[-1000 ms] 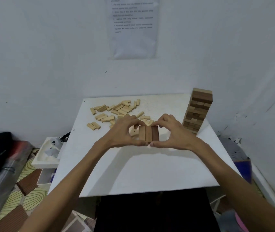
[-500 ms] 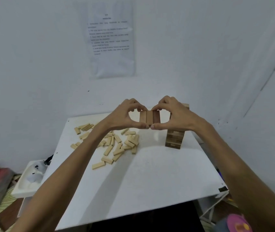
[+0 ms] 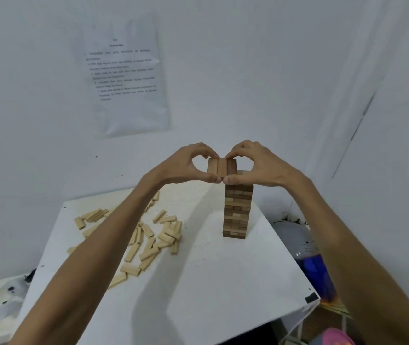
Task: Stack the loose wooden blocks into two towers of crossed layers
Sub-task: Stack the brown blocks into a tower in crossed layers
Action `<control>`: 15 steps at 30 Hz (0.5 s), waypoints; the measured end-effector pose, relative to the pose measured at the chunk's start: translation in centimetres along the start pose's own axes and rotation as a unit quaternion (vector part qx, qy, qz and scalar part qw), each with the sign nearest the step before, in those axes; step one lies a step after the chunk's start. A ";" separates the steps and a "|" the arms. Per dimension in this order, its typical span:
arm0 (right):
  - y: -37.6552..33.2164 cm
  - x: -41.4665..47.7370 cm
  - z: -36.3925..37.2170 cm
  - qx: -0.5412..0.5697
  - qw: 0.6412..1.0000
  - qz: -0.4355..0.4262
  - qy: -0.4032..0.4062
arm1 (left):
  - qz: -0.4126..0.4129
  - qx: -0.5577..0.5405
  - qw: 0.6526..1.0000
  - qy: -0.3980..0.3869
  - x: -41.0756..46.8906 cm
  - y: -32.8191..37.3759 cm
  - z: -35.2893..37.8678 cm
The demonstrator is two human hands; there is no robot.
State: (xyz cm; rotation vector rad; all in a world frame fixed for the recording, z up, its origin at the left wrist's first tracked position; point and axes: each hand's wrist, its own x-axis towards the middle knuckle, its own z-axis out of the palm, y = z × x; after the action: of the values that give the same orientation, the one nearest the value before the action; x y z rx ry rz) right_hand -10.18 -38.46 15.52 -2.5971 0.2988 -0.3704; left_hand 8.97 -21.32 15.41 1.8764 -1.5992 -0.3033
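Between left hand [image 3: 186, 166] and right hand [image 3: 258, 165], three brown wooden blocks [image 3: 222, 167] sit pinched endwise: likely light, stiff, prone to slipping apart.

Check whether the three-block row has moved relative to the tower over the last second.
Yes. The three-block row, pinched between the left hand and right hand, rose from table level near the base of the tower to its top.

- A plain room, likely a home.
- White walls [image 3: 248, 70], one printed sheet [image 3: 126, 78] stuck up.
- Small white table [image 3: 210, 282] in the corner, clutter [image 3: 298, 240] beside it.
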 end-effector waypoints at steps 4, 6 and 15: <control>1.3 0.2 -0.7 0.000 1.000 0.013 -0.011 | -0.009 -0.012 1.000 -0.012 1.6 -0.4 1.0; 1.9 0.1 -0.9 0.005 1.000 0.023 -0.016 | -0.009 -0.018 1.000 -0.016 2.2 -0.5 1.6; 3.4 -0.9 -0.9 0.002 0.999 0.040 -0.023 | -0.003 -0.045 0.998 -0.034 3.3 -0.5 3.5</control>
State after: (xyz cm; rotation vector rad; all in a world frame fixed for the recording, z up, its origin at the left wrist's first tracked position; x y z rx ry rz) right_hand -11.75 -41.53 14.39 -2.5767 0.3848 -0.2827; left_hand 8.14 -25.55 13.21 1.8203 -1.5985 -0.4386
